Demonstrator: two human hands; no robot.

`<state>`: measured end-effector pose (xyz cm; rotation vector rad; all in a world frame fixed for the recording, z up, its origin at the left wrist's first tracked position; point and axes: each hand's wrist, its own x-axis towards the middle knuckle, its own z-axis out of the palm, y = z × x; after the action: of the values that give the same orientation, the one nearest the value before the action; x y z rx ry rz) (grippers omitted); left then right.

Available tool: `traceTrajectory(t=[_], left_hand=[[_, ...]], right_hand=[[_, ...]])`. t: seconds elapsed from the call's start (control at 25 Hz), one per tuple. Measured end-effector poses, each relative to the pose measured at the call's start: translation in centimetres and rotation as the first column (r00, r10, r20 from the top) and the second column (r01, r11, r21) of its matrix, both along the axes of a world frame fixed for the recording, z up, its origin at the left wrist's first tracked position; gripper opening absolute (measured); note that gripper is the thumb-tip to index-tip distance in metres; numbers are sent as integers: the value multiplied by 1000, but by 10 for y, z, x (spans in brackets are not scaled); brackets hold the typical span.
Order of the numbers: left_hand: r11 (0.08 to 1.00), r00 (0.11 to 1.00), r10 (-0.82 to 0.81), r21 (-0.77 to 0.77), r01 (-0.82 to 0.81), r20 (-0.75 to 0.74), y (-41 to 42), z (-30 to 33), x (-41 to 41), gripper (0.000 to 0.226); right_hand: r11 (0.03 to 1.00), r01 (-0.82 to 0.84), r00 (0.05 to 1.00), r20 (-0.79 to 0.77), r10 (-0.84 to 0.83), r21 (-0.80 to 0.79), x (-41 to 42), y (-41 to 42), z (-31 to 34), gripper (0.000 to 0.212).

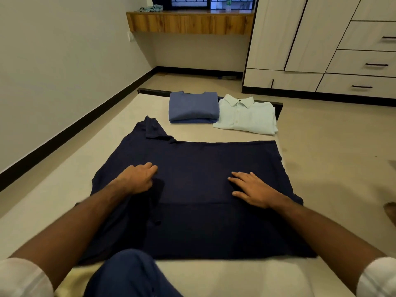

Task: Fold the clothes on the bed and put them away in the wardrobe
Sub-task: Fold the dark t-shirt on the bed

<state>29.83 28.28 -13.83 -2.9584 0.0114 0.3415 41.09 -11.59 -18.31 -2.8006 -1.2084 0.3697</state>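
Clearly the navy shirt [214, 189] is soft, light knit that will sag and crease wherever I leave it unsupported, so I judge it best lifted by two edges at once, pinching near the side hems or the fold line across its middle rather than bunching the centre. It lies spread across the bed [235, 273] at the centre of the frame, one sleeve [153, 130] poking out toward the upper left. My left hand [137, 179] rests on the cloth left of centre with fingers loosely bent, gripping nothing that I can see; my right hand [250, 189] lies flat, fingers spread, right of centre. Above them sit a folded blue shirt [194, 106] and, beside it, a folded pale shirt [246, 116]. The wardrobe [321, 43] fills the upper right, doors closed.

My knee [128, 273] covers the near hem at the bottom, and my left forearm hides that edge. The shirt's dark colour swallows its seams and buttons, so which face is up I cannot tell.
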Motion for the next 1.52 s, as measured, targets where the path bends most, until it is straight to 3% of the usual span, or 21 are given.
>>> traceTrajectory(t=[0.16,0.32,0.44,0.56,0.64,0.72,0.8,0.84,0.96,1.12,1.36,1.52], left_hand=[[991,986,117,-51,-123,-120,7,-33,82,61],[958,972,234,-175,-225,35,22,-69,160,60],[949,979,186,-276,-155,87,42,-70,208,58],[953,999,-32,-301,32,4,44,-68,244,73],[969,988,-155,-199,147,-22,41,-64,258,74],[964,963,-261,77,256,69,43,-57,268,60],[839,942,-332,470,272,47,49,-49,269,46],[764,950,-312,596,246,8,52,-44,265,43],[596,968,-250,785,172,-22,56,-27,244,51],[492,952,-305,849,194,-41,55,11,220,35],[603,972,-206,769,214,-109,47,62,137,25],[634,951,-295,727,265,-90,49,62,76,27]], right_hand=[[993,115,993,9,-116,28,77,19,-24,86],[981,180,976,113,-188,73,165,34,-46,73],[979,181,969,150,-194,98,212,35,-51,70],[970,146,972,153,-177,194,228,32,-58,63],[939,140,969,152,-195,315,227,29,-62,53],[887,174,950,164,-266,429,225,28,-62,35],[867,220,923,193,-334,446,224,29,-60,27],[870,244,918,188,-350,428,224,30,-58,29],[905,267,934,143,-328,332,227,24,-42,34],[989,69,968,229,-98,133,219,13,-6,23],[997,41,989,147,-31,-63,172,-41,34,24],[995,26,979,201,-6,-94,134,-72,53,21]])
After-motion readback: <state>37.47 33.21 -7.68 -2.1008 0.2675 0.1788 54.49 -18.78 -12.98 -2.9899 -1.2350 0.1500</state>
